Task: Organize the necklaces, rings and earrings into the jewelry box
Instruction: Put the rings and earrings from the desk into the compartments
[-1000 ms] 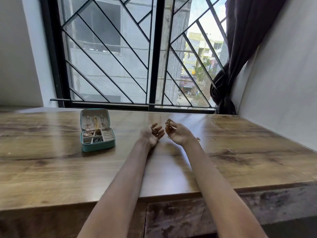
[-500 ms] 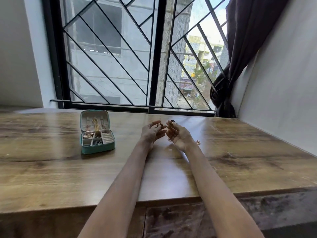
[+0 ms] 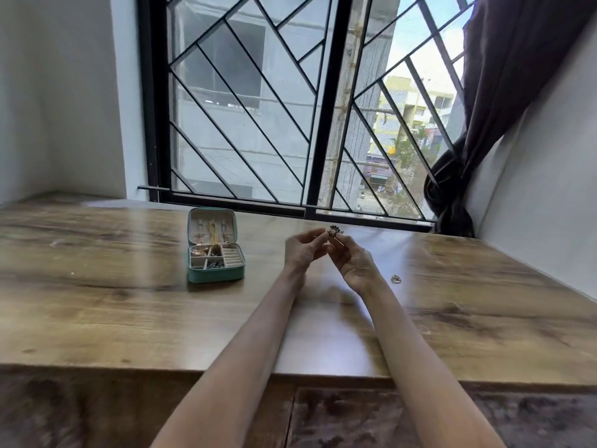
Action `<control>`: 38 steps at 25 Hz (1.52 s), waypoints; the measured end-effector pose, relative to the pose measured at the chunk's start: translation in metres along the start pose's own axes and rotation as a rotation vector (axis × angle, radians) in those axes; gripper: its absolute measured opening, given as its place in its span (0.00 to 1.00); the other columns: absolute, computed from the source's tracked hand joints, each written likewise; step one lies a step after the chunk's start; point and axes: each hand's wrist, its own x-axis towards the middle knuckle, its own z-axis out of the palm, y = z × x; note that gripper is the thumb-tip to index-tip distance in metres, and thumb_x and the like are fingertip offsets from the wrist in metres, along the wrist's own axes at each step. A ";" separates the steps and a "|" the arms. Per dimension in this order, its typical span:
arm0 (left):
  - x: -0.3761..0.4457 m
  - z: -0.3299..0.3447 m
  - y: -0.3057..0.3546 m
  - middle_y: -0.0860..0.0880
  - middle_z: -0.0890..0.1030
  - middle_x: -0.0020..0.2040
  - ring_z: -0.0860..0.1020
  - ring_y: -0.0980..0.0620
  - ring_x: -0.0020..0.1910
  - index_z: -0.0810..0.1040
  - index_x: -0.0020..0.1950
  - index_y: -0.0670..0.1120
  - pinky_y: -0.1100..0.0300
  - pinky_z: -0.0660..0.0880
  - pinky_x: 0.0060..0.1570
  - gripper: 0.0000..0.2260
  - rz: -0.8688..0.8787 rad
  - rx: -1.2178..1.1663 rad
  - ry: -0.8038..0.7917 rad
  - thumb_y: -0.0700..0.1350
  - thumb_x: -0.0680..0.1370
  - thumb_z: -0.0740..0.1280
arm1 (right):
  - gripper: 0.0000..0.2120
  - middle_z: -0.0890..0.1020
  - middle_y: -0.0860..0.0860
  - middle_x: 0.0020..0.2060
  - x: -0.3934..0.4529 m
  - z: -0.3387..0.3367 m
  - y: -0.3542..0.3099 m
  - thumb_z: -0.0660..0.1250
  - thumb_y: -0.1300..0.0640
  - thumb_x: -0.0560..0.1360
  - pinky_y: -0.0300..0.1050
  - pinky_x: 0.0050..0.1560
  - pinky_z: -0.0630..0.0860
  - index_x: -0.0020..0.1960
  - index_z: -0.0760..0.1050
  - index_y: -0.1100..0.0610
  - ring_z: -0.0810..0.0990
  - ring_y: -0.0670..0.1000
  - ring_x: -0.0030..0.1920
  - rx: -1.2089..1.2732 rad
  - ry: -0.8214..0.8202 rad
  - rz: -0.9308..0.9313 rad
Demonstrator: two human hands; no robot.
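Observation:
A small teal jewelry box point(image 3: 215, 276) lies open on the wooden table point(image 3: 97, 312), its lid propped back with a gold chain hanging inside and several compartments holding small pieces. To its right both hands are raised just above the table. My right hand point(image 3: 352, 260) pinches a dark, stone-studded earring point(image 3: 334, 231) at its fingertips. My left hand point(image 3: 302, 250) faces it with curled fingers, its fingertips close to the earring; whether they touch is unclear. A single ring point(image 3: 396, 279) lies on the table to the right of my right wrist.
A barred window point(image 3: 290, 108) runs along the table's far edge. A dark curtain point(image 3: 458, 189) is bunched in the back right corner against a white wall. The table's front edge is near my elbows.
Both hands rose off the table and came together, lifting the earring higher. The camera view shifted, so the box now appears further right in the frame.

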 end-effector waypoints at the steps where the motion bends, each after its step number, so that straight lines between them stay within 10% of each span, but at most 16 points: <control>1: -0.002 -0.002 0.003 0.48 0.82 0.36 0.80 0.56 0.32 0.80 0.50 0.38 0.65 0.79 0.40 0.06 0.032 0.002 0.002 0.34 0.74 0.68 | 0.03 0.84 0.54 0.33 -0.002 0.003 0.002 0.66 0.65 0.74 0.36 0.36 0.80 0.44 0.78 0.64 0.83 0.47 0.33 0.007 -0.014 0.004; 13: -0.012 -0.042 0.034 0.48 0.82 0.36 0.80 0.56 0.34 0.81 0.47 0.41 0.61 0.78 0.42 0.08 0.208 0.218 0.081 0.32 0.70 0.72 | 0.04 0.79 0.55 0.38 -0.020 0.044 0.033 0.64 0.64 0.77 0.37 0.39 0.80 0.47 0.76 0.62 0.79 0.47 0.34 -0.205 -0.167 0.072; 22: -0.018 -0.078 0.071 0.41 0.83 0.43 0.80 0.60 0.36 0.81 0.51 0.36 0.67 0.76 0.42 0.09 0.326 0.504 -0.021 0.34 0.71 0.72 | 0.06 0.82 0.53 0.37 -0.029 0.074 0.041 0.69 0.62 0.74 0.39 0.45 0.76 0.50 0.80 0.57 0.78 0.47 0.38 -0.645 -0.195 -0.410; 38: -0.034 -0.147 0.111 0.50 0.84 0.37 0.82 0.59 0.34 0.78 0.55 0.34 0.67 0.79 0.38 0.10 0.256 0.437 0.035 0.32 0.74 0.68 | 0.11 0.82 0.55 0.43 -0.027 0.111 0.069 0.64 0.65 0.76 0.35 0.40 0.72 0.58 0.76 0.64 0.79 0.44 0.37 -0.569 -0.330 -0.181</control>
